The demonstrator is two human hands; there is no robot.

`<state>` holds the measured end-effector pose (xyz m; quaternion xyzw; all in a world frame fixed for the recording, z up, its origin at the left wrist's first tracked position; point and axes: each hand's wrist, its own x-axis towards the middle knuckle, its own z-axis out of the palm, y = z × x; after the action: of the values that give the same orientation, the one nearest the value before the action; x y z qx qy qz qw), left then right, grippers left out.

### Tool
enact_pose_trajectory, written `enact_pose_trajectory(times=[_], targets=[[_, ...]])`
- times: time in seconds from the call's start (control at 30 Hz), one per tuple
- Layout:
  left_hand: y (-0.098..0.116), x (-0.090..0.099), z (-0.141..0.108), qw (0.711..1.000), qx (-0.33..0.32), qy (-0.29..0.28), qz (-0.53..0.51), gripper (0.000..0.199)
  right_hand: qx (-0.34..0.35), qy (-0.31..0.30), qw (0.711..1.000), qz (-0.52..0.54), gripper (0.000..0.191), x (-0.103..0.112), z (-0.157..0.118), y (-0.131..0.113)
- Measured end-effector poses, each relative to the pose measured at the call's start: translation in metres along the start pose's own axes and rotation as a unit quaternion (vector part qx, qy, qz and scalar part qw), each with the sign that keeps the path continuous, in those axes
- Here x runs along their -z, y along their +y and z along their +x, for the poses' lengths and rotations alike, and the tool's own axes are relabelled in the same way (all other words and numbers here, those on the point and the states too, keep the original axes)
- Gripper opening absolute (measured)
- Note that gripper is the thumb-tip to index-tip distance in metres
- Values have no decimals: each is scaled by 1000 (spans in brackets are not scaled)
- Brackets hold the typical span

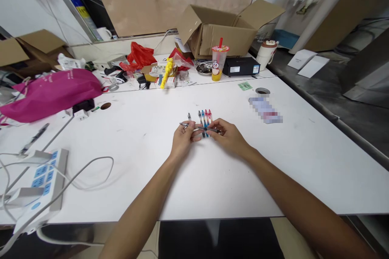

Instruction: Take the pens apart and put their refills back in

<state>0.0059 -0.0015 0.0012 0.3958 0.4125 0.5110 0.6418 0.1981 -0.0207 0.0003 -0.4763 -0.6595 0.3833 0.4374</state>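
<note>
Both hands hold one dark pen (pixel 199 127) crosswise over the white table. My left hand (pixel 183 138) pinches its left part, and my right hand (pixel 226 134) grips it near the right end. Under and behind it, several pens lie side by side, pointing away from me: a black one (pixel 199 115), a blue one (pixel 203 115) and red ones (pixel 209 115). Another black-tipped pen (pixel 189 116) lies apart, just beyond my left hand. The fingers partly cover the lower ends of the pens.
A power strip (pixel 57 178) with cables lies at the left, below a magenta bag (pixel 57 93). At the back stand a cardboard box (pixel 225 36), a drink cup (pixel 218 64) and a black box (pixel 241 66). A tape roll (pixel 262 91) is at the right.
</note>
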Motion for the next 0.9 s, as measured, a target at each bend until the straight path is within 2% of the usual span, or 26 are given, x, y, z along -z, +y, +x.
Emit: enact_pose_trajectory(times=[0.1, 0.2, 0.3, 0.9], targets=[[0, -1, -1, 1000, 0, 3, 1, 44, -20, -6, 1000, -7, 29, -5, -2, -1], [1, 0, 0, 1000, -18, 21, -8, 43, 4, 7, 1000, -5, 23, -8, -1, -1], [2, 1, 0, 999, -31, 29, -5, 40, 0, -11, 1000, -2, 21, -8, -1, 0], [6, 2, -3, 999, -44, 27, 6, 40, -51, -29, 998, -11, 30, -9, -4, -5]])
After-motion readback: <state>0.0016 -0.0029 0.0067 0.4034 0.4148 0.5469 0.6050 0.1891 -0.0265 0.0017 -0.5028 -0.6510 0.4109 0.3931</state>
